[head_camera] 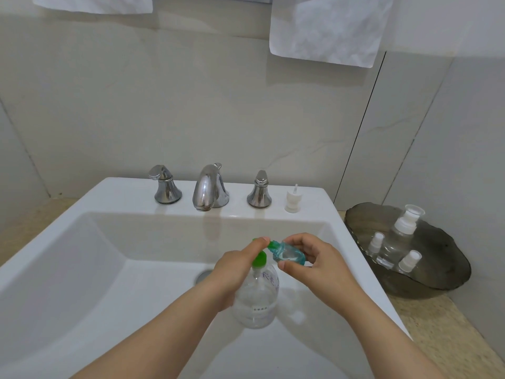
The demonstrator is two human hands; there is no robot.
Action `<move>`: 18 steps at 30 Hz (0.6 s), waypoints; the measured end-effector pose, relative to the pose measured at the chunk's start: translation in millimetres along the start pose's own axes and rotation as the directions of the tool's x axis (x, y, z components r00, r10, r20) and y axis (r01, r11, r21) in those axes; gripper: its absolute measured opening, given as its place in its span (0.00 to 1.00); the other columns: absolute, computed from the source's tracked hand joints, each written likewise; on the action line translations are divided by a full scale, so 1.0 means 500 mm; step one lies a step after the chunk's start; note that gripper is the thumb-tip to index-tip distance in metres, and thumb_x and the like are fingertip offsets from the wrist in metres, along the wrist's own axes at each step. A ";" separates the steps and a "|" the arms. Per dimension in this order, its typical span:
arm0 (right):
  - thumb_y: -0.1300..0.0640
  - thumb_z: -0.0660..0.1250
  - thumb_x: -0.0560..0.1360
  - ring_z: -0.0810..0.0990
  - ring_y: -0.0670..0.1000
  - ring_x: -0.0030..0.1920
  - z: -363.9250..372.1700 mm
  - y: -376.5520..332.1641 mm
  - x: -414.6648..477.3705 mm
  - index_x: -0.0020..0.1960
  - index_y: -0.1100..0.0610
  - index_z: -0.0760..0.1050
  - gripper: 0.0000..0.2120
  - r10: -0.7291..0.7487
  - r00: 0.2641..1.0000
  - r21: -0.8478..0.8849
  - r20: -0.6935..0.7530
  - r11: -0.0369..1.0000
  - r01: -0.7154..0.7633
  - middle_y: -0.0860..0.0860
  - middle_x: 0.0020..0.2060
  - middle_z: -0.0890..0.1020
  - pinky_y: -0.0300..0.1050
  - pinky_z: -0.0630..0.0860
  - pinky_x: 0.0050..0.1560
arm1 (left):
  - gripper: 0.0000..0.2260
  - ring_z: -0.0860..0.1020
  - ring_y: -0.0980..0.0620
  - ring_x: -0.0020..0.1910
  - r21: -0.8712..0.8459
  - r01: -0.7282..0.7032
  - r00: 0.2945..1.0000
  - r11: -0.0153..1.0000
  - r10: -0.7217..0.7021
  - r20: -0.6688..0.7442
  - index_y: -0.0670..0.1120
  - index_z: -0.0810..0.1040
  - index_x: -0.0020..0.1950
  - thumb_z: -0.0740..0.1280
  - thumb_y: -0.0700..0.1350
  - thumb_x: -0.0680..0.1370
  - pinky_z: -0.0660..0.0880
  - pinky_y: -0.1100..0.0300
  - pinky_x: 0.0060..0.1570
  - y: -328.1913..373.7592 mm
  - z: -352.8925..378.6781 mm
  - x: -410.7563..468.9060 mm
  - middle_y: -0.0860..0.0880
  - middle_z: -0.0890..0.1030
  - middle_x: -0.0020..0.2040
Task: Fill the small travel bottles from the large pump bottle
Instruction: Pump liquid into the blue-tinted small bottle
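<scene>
1. Large pump bottle: in the head view, the only one given, it is upright in the white sink, close to the drain. It is clear-walled with liquid in it. Whether it rests on the basin floor or is held just above it I cannot tell.
2. The left hand curls round the bottle's neck and shoulder, with a fingertip laid on top of the green pump head.
3. The right hand pinches the small teal travel bottle between thumb and fingers. It is tilted, with its mouth up against the pump's spout.
4. Progress, as I judge it: this bottle is being filled now, though its level is too hard to read. The white spray top standing on the sink ledge is probably its cap, which has yet to go back on.
5. Three clear bottles with white tops stand in a dark tray to the right of the sink. I cannot tell whether they are already filled.
6. Surface and room: a chrome tap with two handles sits at the back of the sink. There is a speckled beige counter, a pale tiled wall and white towels hanging above.
</scene>
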State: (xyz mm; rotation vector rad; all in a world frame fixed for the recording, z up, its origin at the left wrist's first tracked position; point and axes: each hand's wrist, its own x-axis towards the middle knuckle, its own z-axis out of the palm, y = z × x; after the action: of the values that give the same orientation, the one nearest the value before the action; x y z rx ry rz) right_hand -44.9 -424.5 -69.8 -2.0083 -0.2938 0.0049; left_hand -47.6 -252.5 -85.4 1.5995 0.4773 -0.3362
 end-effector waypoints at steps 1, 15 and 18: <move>0.60 0.76 0.69 0.81 0.38 0.47 0.000 0.001 0.000 0.51 0.49 0.78 0.14 -0.001 1.000 -0.008 0.005 1.000 0.001 0.43 0.47 0.84 0.29 0.74 0.46 | 0.33 0.81 0.45 0.53 0.004 -0.008 1.000 1.000 0.008 0.000 0.47 0.83 0.58 0.69 0.70 0.65 0.75 0.52 0.48 -0.001 0.000 0.001 0.45 0.83 0.57; 0.59 0.76 0.69 0.81 0.39 0.47 0.000 0.002 0.000 0.50 0.48 0.78 0.13 0.000 1.000 0.003 0.009 1.000 -0.001 0.43 0.47 0.84 0.29 0.74 0.48 | 0.28 0.75 0.46 0.59 -0.009 -0.013 1.000 1.000 0.013 0.000 0.49 0.79 0.64 0.67 0.68 0.74 0.66 0.50 0.54 -0.009 -0.006 0.004 0.48 0.79 0.63; 0.59 0.76 0.69 0.82 0.40 0.48 -0.002 0.001 0.001 0.51 0.48 0.79 0.13 -0.006 1.000 0.023 -0.006 1.000 0.006 0.43 0.48 0.84 0.32 0.76 0.50 | 0.33 0.70 0.46 0.60 -0.027 -0.010 0.999 1.000 0.011 0.031 0.50 0.76 0.69 0.65 0.71 0.73 0.63 0.49 0.57 -0.006 -0.005 0.003 0.48 0.74 0.65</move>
State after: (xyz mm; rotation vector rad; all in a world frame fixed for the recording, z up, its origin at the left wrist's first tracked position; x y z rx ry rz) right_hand -44.1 -425.4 -69.7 -1.9841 -0.2947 -0.0017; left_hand -48.0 -249.9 -88.5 1.5676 0.4482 -0.3448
